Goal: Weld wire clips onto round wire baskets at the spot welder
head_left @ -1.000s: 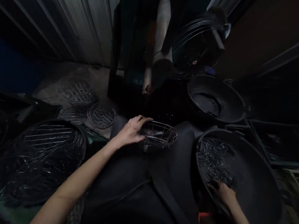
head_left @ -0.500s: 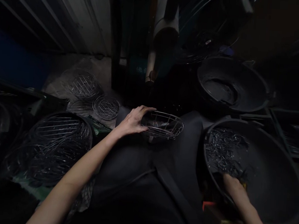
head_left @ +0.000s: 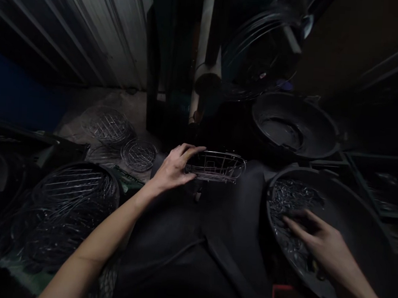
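Observation:
My left hand (head_left: pixel 177 168) is closed on the rim of a small round wire basket (head_left: pixel 218 166), thumb below and fingers above. The basket is tilted on its side over my dark-clad lap. To the right, my right hand (head_left: pixel 325 242) is inside a large dark bowl (head_left: pixel 360 224), over a heap of small bent metal wire pieces (head_left: pixel 293 194). Its thumb and forefinger are apart, with the tips close to the pieces; the other fingers are partly hidden. Below this hand lies a small yellowish object (head_left: pixel 318 268), too dark to name.
On the left, a container (head_left: pixel 116 188) is heaped with wire pieces and a wire grid. Round wire grids (head_left: pixel 139 155) lie on the floor behind it. Another dark bowl (head_left: pixel 323 126) stands at the back right. A post-like machine part (head_left: pixel 200 76) rises ahead. A red box edge (head_left: pixel 281 291) shows below.
My right hand has moved up from the bowl's near side, by the yellowish object, to the wire pieces, and its fingers have spread. My left hand still holds the basket, now turned slightly.

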`<state>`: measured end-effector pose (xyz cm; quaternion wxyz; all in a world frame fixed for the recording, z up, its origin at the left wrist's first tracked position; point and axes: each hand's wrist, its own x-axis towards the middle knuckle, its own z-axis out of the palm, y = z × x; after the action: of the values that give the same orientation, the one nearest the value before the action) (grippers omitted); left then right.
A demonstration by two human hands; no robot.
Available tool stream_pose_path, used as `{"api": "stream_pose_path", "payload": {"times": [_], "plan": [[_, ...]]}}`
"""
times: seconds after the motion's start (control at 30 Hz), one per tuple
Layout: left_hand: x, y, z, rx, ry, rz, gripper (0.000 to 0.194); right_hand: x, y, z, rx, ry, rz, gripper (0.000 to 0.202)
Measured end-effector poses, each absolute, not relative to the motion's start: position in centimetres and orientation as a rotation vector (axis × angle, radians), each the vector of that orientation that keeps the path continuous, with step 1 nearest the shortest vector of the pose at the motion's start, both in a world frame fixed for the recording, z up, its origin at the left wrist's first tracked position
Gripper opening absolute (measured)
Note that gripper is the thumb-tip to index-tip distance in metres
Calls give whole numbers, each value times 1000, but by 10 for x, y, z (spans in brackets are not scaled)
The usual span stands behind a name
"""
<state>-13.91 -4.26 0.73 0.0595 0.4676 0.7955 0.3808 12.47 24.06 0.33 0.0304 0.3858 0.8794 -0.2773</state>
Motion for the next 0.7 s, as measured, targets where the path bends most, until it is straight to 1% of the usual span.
{"api": "stream_pose_path", "payload": {"times": [0.03,0.07,0.1,0.17,0.3,0.43,0.6,0.7], "plan": [[-139,-39,8,1455,2437,1113,66,104,222,13,1169,2658,-1223,31],[-138,-37,9,1493,2467,1065,67,84,204,22,1119,2591,-1497,36],[-138,-34,9,1525,2499,1013,68,66,188,29,1045,2538,-1682,41],[-135,-31,9,1568,2567,911,69,35,165,39,881,2455,-1864,44],[-132,-32,9,1594,2659,773,70,6,147,42,690,2360,-1926,44],[-134,-36,7,1573,2672,778,70,3,146,35,707,2395,-1901,43],[-134,-36,6,1577,2678,769,68,0,145,27,753,2482,-1845,37],[-132,-33,7,1619,2698,738,68,-11,141,26,766,2384,-2009,36]]}}
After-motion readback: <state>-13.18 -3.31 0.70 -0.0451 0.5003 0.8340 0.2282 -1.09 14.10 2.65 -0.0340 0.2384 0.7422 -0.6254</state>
